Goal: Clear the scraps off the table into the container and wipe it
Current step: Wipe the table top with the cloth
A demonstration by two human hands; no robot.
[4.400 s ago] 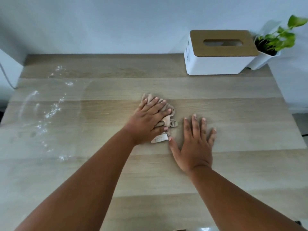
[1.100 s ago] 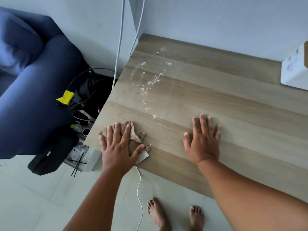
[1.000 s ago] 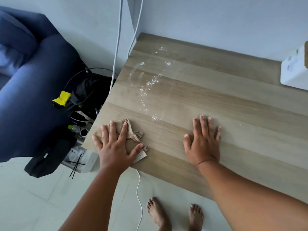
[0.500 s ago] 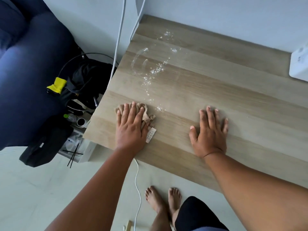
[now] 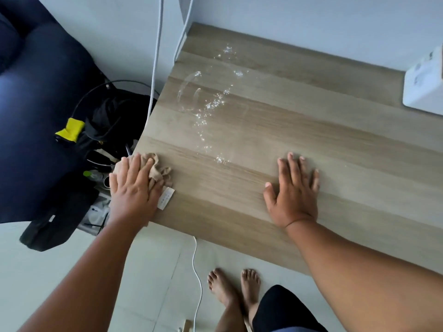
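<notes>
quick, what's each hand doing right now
Left hand: open, fingers straight, pressing the beige cloth flat at the table edge.
Right hand: open, flat on the bare tabletop, holding nothing.

Pale oak-toned table (image 5: 299, 130), striped in lighter and darker wood-grain bands running across. Glinting clear-white droplets (image 5: 213, 105) and a faint curved smear on the far planks. Beige, crumpled cloth (image 5: 158, 167) with a white tag (image 5: 166, 198) printed in tiny grey marks. White box (image 5: 424, 89) at the right edge. Off to the side: deep navy sofa (image 5: 31, 111), black bag (image 5: 115, 121) with a bright yellow patch (image 5: 70, 129), white cables (image 5: 155, 56) against a pale blue-grey wall (image 5: 311, 20). Below, off-white floor tiles (image 5: 48, 267), thin grey grout lines.
</notes>
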